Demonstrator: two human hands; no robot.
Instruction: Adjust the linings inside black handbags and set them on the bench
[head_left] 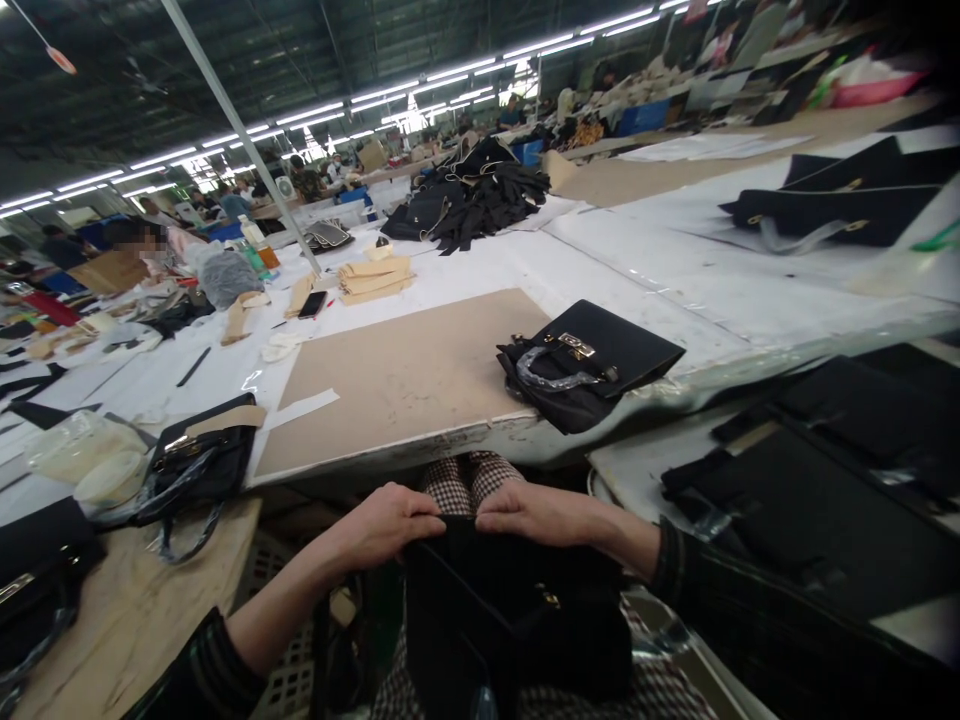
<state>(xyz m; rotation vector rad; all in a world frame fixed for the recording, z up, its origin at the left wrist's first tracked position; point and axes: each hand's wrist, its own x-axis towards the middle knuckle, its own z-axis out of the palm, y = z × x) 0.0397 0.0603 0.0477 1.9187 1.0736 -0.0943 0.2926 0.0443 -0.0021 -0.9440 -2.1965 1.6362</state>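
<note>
A black bag (517,620) with a small gold fitting lies across my lap, over checkered cloth. My left hand (394,522) pinches its upper edge between thumb and fingers. Close beside it, my right hand (521,512) grips the same edge, with a narrow gap between the two. Another black bag (600,350), with a gold clasp and a plastic-wrapped handle, rests on the table edge in front of me, touched by neither hand.
A brown board (405,370) lies on the white table. Black bags stand at left (202,450) and on the right side surface (832,490). Further back are a pile of black pieces (480,195), folded tan pieces (375,278) and a phone (313,304). A slanted pole (240,130) rises behind.
</note>
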